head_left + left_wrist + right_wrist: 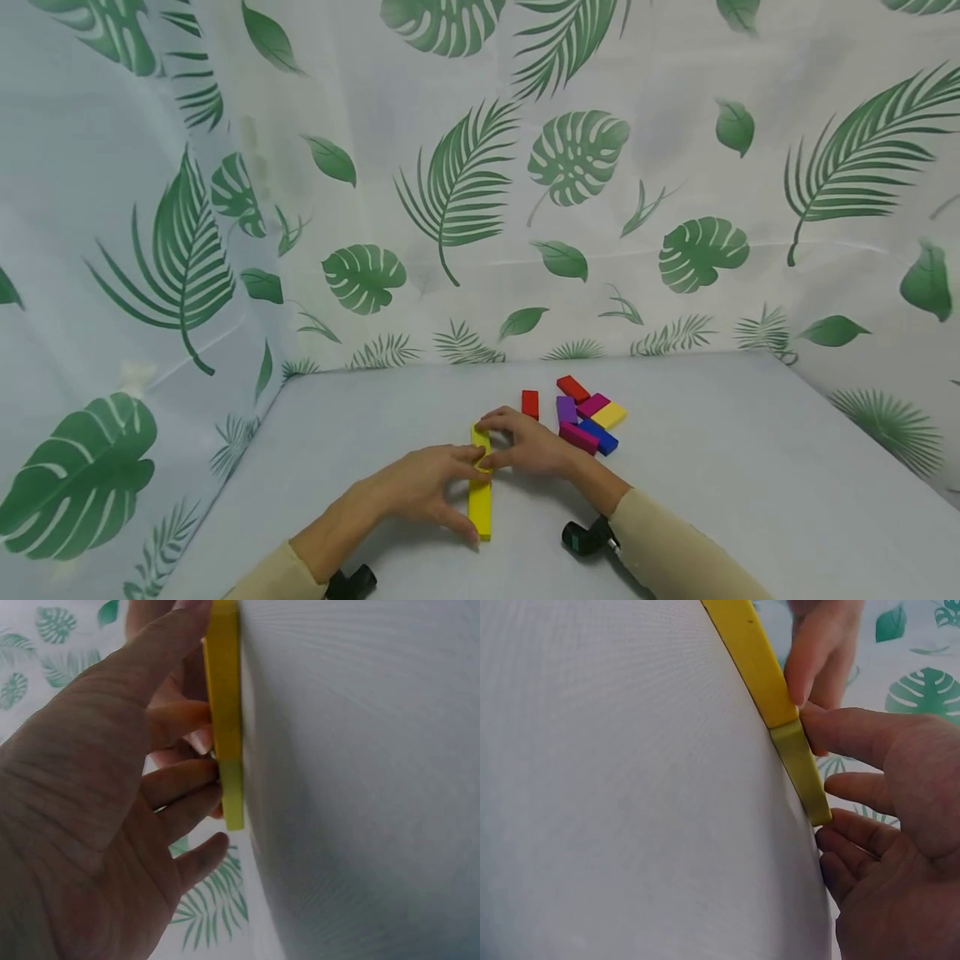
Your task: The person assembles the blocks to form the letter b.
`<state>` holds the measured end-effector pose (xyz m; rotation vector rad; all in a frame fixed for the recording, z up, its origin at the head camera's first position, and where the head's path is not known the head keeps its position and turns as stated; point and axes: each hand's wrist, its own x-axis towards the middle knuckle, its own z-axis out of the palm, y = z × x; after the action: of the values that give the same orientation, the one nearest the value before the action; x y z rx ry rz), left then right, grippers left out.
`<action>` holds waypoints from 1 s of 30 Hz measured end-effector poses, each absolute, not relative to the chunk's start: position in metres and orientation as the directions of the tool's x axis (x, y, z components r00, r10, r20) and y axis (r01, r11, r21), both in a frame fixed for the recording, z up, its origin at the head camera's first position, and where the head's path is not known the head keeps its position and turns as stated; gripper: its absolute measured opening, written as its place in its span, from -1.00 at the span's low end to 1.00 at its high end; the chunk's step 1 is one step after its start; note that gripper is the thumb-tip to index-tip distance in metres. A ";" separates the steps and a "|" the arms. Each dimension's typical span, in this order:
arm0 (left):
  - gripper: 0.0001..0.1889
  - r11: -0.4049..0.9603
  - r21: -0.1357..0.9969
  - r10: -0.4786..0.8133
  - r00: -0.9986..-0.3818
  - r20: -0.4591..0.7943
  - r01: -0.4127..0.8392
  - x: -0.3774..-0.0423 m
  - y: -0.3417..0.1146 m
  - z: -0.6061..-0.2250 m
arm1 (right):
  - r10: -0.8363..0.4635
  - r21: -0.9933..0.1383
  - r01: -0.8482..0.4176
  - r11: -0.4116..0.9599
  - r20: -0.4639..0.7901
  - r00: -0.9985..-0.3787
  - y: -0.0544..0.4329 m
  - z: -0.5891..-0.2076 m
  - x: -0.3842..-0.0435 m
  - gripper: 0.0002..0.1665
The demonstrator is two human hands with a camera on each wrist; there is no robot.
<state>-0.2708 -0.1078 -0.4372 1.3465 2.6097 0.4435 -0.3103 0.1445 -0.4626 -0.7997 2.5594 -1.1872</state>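
Currently, left grip [420, 483] pinches near yellow block [482, 505], right grip [534, 446] far yellow block [799, 765]; uneven pushing could misalign them.

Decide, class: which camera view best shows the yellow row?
The head view: both ends of the yellow row show, though the left hand and right hand partly cover it. Each wrist view shows the far end and a seam between two shades of yellow up close, but the picture's top edge cuts the row off.
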 end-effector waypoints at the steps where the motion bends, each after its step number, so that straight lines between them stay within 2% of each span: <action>1: -0.18 0.543 0.326 0.820 -0.572 -0.008 0.774 -0.271 -0.108 -0.438 | -0.556 -0.756 -0.388 0.527 0.038 -0.831 0.144 -0.463 -0.311 -0.37; 9: -0.17 0.491 0.226 0.856 -0.514 0.053 0.841 -0.267 -0.105 -0.438 | -0.545 -0.765 -0.361 0.534 0.015 -0.838 0.146 -0.461 -0.305 -0.33; 17: -0.20 0.518 0.254 0.840 -0.542 0.029 0.817 -0.264 -0.104 -0.436 | -0.578 -0.786 -0.373 0.494 0.025 -0.816 0.148 -0.459 -0.306 -0.35; 25: -0.23 0.458 0.184 0.870 -0.481 0.109 0.870 -0.261 -0.107 -0.434 | -0.597 -0.794 -0.382 0.472 0.030 -0.801 0.148 -0.460 -0.308 -0.35; 30: -0.24 0.462 0.207 0.866 -0.489 0.103 0.862 -0.260 -0.107 -0.435 | -0.605 -0.794 -0.388 0.468 0.032 -0.796 0.147 -0.460 -0.308 -0.33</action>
<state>-0.2604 -0.1074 -0.4350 1.5794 2.6722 0.3634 -0.3079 0.1473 -0.4597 -0.8520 2.4649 -1.2350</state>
